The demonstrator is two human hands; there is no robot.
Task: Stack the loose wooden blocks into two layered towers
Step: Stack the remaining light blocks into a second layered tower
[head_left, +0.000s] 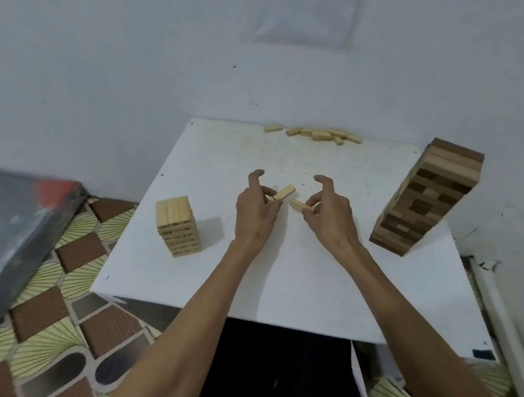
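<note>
Left hand (255, 205) pinches 1 pale block (284, 191); right hand (332, 212) apparently pinches a 2nd block (301, 205). Lay both flat, crosswise, atop the short tower (177, 225).

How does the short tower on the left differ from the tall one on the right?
The short tower is low; the tall tower rises far higher. The short tower is all pale wood; the tall tower mixes dark brown and pale blocks. The short tower stands near the left edge, the tall tower near the right. Both are layered blocks on the white table.
</note>
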